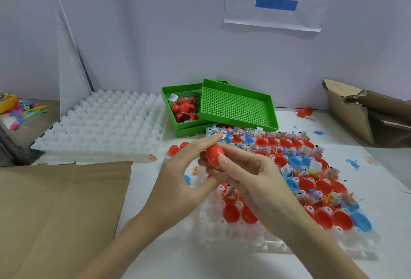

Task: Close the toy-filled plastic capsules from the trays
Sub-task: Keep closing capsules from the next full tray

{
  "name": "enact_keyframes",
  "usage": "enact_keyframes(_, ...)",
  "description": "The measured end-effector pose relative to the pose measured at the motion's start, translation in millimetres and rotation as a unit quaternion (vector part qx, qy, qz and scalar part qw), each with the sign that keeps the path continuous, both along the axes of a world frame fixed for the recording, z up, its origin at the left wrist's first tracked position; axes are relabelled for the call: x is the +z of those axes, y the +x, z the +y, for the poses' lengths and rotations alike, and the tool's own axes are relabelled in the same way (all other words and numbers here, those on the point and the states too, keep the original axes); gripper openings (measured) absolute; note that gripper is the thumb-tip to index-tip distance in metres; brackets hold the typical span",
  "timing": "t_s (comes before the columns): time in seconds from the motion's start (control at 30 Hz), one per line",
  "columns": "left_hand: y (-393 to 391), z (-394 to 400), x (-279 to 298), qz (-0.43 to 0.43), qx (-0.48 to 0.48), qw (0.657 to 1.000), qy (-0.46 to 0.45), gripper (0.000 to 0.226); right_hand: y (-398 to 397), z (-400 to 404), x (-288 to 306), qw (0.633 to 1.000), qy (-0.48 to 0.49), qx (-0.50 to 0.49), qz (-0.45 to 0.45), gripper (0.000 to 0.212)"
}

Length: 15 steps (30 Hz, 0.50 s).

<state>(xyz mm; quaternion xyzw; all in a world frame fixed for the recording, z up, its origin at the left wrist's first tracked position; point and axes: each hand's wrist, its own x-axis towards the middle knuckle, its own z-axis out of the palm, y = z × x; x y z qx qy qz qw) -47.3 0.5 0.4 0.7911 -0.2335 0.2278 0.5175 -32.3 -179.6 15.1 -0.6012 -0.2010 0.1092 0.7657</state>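
Observation:
A closed red capsule [214, 153] is held above the table's middle. My right hand [249, 178] grips it with thumb on its front and fingers curled behind. My left hand [184, 172] has its fingers stretched, the fingertips touching the capsule's top left. Below and to the right lies a white tray [222, 232] whose cells hold open red and blue capsule halves [311, 185], several with small bagged toys. Two closed red capsules [178, 148] lie on the table to the left of the hands.
A white tray [104, 123] with bare cells sits at the back left. Two stacked green perforated trays [235, 105] stand behind, the lower holding red capsules [183, 108]. Brown cardboard [55, 212] covers the near left; a torn carton [367, 109] stands at the right.

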Motion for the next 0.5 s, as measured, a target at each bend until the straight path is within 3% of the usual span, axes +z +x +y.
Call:
enact_keyframes(0.13,2,1,-6,-0.069,0.056,0.995,0.045,0.042,1,3,-6,1.0,-0.03,0.006,-0.001,0.034)
enact_keyframes(0.3,8,7,-10,-0.132,0.074,0.984,0.098,0.041,0,4,-9,1.0,-0.018,0.003,-0.015,0.03)
enact_keyframes(0.5,14,5,-13,-0.089,0.077,0.988,0.097,0.057,3,1,-6,0.999,-0.041,-0.023,-0.009,0.027)
